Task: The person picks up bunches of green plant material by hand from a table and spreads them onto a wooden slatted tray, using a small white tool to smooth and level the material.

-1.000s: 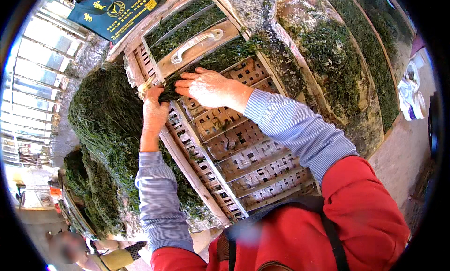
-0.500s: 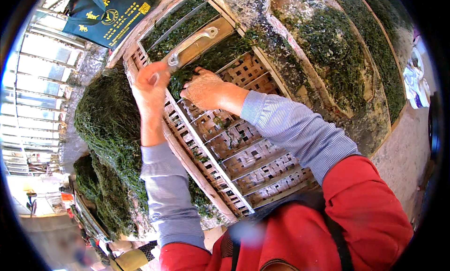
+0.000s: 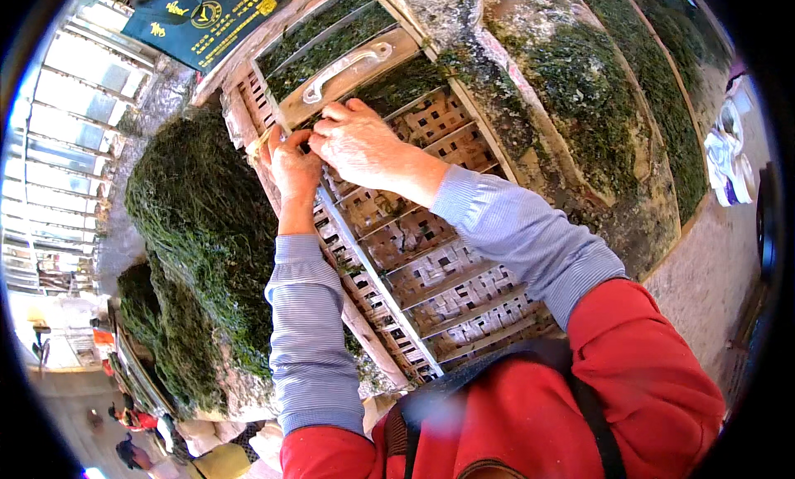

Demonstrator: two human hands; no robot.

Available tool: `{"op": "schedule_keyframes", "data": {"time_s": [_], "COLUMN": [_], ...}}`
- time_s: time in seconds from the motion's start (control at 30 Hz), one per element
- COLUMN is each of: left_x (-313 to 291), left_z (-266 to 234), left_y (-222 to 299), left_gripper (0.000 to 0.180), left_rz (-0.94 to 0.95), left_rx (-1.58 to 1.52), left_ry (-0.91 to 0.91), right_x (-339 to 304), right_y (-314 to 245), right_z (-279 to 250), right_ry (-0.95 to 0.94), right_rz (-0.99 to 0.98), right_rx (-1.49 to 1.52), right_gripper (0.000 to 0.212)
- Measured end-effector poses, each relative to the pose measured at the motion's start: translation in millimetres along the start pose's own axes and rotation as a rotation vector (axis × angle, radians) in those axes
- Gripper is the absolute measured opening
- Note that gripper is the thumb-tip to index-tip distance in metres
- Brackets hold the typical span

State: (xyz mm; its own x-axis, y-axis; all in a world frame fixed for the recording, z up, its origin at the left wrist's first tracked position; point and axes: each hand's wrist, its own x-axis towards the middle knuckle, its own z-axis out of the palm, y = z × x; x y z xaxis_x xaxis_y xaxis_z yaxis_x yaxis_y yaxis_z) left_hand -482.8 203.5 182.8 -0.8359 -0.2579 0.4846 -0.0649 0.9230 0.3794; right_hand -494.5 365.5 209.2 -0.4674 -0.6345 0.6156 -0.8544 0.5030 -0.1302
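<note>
My left hand and my right hand meet at the left side of a slatted frame, by the near end of a wooden block with a pale handle. The fingers of both hands are curled in close together, and what they pinch is hidden. The frame lies on a woven bamboo tray. Dark green leafy strands fill its far compartments, while the nearer ones show bare weave with a few scraps. The block lies across the slats, held by neither hand.
A large heap of dark green strands rises on the left. More green matter lies on trays at the right. A dark green printed bag is at the far left, white bags at the far right. A person shows at the lower left.
My left hand has come down and right, from beside the handle to my right hand. My right hand has drawn back slightly from the green strands, its fingers now at the frame's left side.
</note>
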Motion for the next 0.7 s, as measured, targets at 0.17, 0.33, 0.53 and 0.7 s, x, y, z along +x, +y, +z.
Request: {"op": "schedule_keyframes", "data": {"time_s": [0.17, 0.33, 0.53, 0.7], "left_x": [-8.5, -8.6, -35.6, -31.5], "left_z": [2.1, 0.2, 11.0, -2.0], "left_y": [-5.2, 54.0, 38.2, 41.6], "left_gripper": [0.016, 0.033, 0.041, 0.042], "left_rz": [-0.043, 0.146, 0.459, 0.485], "left_rx": [-0.012, -0.166, 0.137, 0.121], "left_ry": [0.039, 0.279, -0.042, -0.128], "right_x": [-19.6, -15.5, -31.8, -37.2], "right_y": [5.8, 29.0, 55.8, 103.8], "right_z": [17.4, -4.0, -41.1, -59.9], "right_ry": [-0.183, -0.339, -0.261, -0.321], "right_rz": [0.17, 0.16, 0.319, 0.225], "right_rx": [-0.108, 0.016, -0.18, -0.238], "right_gripper": [0.029, 0.031, 0.023, 0.021]}}
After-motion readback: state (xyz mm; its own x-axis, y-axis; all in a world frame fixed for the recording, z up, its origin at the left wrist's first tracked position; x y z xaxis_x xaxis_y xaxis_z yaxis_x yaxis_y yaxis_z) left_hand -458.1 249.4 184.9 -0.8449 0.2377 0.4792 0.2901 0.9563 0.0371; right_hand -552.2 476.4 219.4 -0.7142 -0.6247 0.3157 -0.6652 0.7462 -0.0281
